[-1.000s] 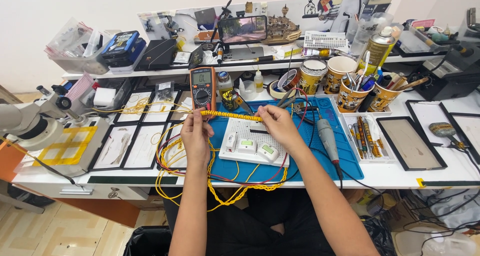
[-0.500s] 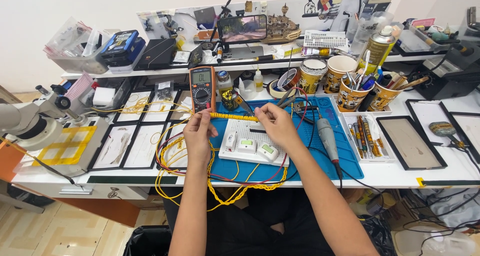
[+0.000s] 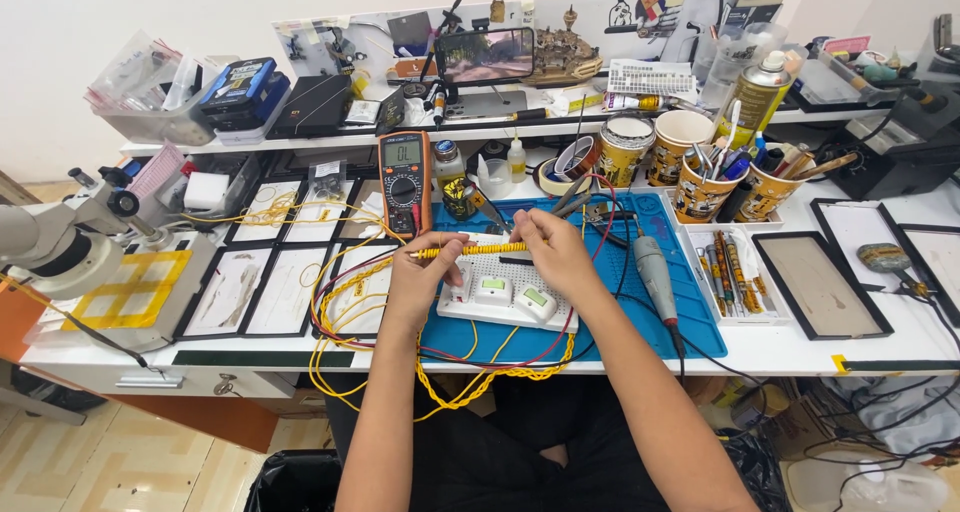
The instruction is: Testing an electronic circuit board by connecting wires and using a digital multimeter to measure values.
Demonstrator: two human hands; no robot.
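Both my hands hold a stretch of twisted yellow wire [image 3: 478, 249] taut and level above a white power strip [image 3: 502, 297] on the blue mat [image 3: 640, 312]. My left hand [image 3: 422, 282] pinches its left end, my right hand [image 3: 548, 247] its right end. The rest of the yellow wire [image 3: 470, 387] loops down over the table's front edge, with red and black leads beside it. An orange multimeter [image 3: 404, 180] stands just behind my left hand.
A grey rotary tool [image 3: 652, 270] lies on the mat to the right. Paper cups of tools [image 3: 700, 187] and tape rolls [image 3: 575, 157] stand behind. Black-framed trays [image 3: 270, 292] lie left, and a microscope [image 3: 60, 242] at far left. A shelf [image 3: 470, 122] holds a phone and boxes.
The hands and the taut wire have stayed almost in place; my left hand has shifted slightly and the wire sits a touch lower over the power strip.
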